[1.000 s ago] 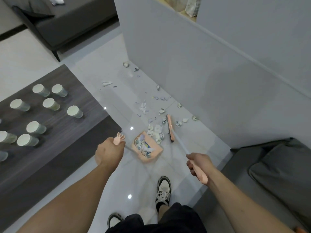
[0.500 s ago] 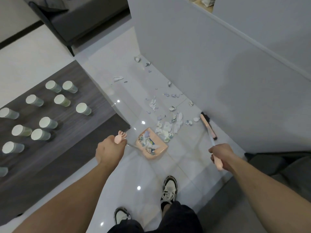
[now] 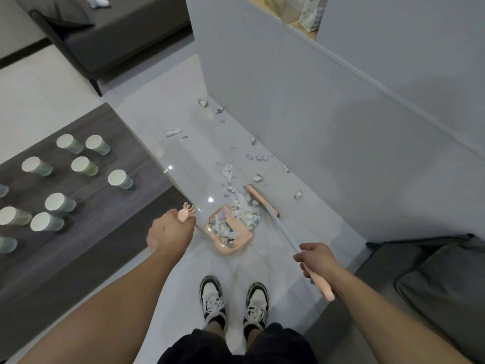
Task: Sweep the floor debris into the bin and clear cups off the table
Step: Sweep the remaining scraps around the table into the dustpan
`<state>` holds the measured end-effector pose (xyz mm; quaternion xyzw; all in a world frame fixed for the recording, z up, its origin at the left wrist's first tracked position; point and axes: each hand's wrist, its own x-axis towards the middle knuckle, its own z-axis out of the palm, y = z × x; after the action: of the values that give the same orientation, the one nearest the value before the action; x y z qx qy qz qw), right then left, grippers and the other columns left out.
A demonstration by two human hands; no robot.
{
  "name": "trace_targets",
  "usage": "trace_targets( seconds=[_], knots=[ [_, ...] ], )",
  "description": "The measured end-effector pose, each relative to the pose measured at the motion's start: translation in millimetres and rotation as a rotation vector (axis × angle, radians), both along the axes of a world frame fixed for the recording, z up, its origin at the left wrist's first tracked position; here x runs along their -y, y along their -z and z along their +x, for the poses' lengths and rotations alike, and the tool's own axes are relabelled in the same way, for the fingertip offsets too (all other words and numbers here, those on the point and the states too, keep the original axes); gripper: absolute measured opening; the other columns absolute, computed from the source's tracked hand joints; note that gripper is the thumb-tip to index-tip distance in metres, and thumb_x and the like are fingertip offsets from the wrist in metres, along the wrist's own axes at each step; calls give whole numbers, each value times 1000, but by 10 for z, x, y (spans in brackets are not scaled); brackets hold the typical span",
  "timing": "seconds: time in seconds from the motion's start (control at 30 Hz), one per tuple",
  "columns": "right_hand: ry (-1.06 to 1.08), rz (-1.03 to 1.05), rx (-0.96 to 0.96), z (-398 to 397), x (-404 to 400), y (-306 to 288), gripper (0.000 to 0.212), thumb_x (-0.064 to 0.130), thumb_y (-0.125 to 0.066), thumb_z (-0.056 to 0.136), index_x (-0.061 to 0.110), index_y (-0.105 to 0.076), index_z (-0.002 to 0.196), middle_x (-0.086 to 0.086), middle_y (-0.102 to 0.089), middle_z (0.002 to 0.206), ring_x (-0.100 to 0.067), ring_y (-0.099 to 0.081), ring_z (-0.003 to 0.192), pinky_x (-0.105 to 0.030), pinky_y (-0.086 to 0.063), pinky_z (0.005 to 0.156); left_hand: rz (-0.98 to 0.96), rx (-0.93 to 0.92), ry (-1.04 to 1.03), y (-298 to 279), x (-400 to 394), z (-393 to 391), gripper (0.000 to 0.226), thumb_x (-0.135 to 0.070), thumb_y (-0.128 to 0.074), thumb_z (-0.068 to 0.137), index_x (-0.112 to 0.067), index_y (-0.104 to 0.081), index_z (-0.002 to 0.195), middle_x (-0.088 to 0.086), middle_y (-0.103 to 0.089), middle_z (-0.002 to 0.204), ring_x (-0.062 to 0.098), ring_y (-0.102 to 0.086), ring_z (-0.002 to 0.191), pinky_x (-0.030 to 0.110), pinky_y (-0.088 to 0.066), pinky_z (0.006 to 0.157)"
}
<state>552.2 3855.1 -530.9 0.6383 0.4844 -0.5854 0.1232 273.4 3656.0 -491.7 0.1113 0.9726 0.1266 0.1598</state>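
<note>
**Dustpan down, broom head against the heap**

My left hand (image 3: 170, 233) is curled tight round the pink top of the dustpan handle (image 3: 185, 214), and the pink dustpan (image 3: 228, 233) sits on the pale tile floor (image 3: 265, 269) just ahead of my shoes (image 3: 235, 300), already part-filled with torn paper. My right hand (image 3: 316, 260) grips the broom handle (image 3: 282, 232) where its pale shaft meets the pink grip. The broom head (image 3: 262, 200) lies on the floor touching the far side of a heap of paper scraps (image 3: 242, 206) bunched at the pan's mouth.

More scraps (image 3: 258, 156) trail away along the foot of the grey wall (image 3: 315, 132), which hems the strip in on my right. To my left the dark wooden table (image 3: 99, 206) crowds the same strip, with paper cups (image 3: 78, 166) standing upright on it, well apart from the pan. A grey sofa (image 3: 443, 282) sits by my right arm, another (image 3: 126, 35) beyond the table.
</note>
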Motion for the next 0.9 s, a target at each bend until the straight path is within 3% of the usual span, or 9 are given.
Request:
trace_targets(
  seconds=[0.17, 0.33, 0.5, 0.77, 0.9],
  knots=[
    [-25, 69, 10, -225, -62, 61, 58, 5, -63, 88, 11, -46, 143, -13, -57, 68, -15, -49, 33, -21, -38, 38, 13, -15, -21, 41, 141, -144, 35, -50, -53, 87, -21, -53, 67, -1, -57, 62, 19, -54, 56, 27, -35, 53],
    [-90, 4, 48, -491, 54, 178, 41, 2, -61, 88, 0, -55, 128, -12, -52, 65, -17, -47, 38, -23, -38, 41, -23, 4, -10, 157, 236, -304, 34, -51, -52, 86, -21, -51, 69, -2, -55, 63, 17, -48, 55, 29, -33, 53],
    [-205, -69, 80, -559, 601, 60, 58, 4, -61, 91, 9, -43, 146, -16, -58, 78, -17, -50, 46, -21, -41, 40, 12, 53, 20, 199, 220, -441, 30, -49, -53, 84, -21, -50, 71, 0, -57, 66, 27, -57, 64, 31, -39, 59],
    [-305, -143, 117, -687, 829, -115, 58, 10, -64, 88, 17, -47, 143, -9, -57, 62, -16, -48, 39, -22, -40, 43, 52, 62, 35, 195, 199, -501, 27, -44, -50, 83, -25, -43, 65, -6, -48, 60, 14, -44, 51, 23, -26, 48],
    [-316, -161, 109, -660, 721, -266, 53, 12, -66, 86, 16, -49, 136, -8, -58, 58, -15, -49, 41, -21, -38, 43, 48, 97, 55, 181, 173, -518, 24, -42, -52, 85, -25, -46, 69, -6, -48, 62, 15, -45, 53, 25, -29, 50]
  ],
)
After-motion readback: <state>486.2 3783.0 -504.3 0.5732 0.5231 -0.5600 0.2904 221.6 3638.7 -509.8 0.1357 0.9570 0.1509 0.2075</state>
